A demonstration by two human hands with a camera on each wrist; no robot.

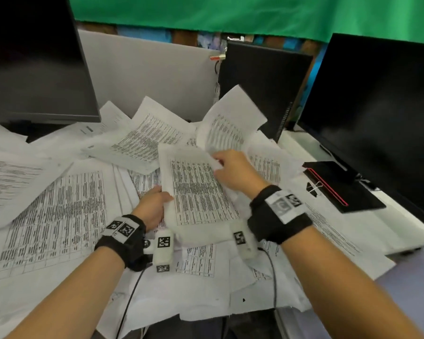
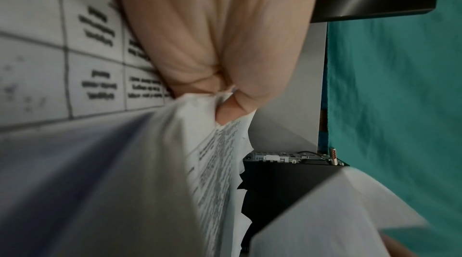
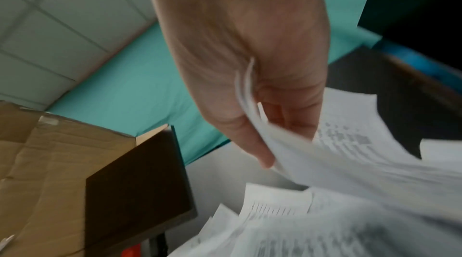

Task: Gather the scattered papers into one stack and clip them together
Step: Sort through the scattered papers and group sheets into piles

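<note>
Printed white papers (image 1: 52, 216) lie scattered over the desk. My left hand (image 1: 154, 204) grips the left edge of a small gathered stack (image 1: 196, 192) held above the desk centre; in the left wrist view the left hand (image 2: 225, 101) pinches that stack (image 2: 175, 162) between thumb and fingers. My right hand (image 1: 233, 167) pinches a curled sheet (image 1: 228, 126) at the stack's far right corner; the right hand (image 3: 260, 123) holds the sheet (image 3: 350, 142) between thumb and fingers in the right wrist view. A black binder clip (image 1: 312, 188) lies on the desk to the right.
A dark monitor (image 1: 32, 62) stands at the back left and another monitor (image 1: 382, 113) at the right, its black base (image 1: 340, 189) beside the clip. A black computer case (image 1: 262, 89) and a grey partition (image 1: 152, 74) close the back. Cables (image 1: 130, 299) trail from both wrists.
</note>
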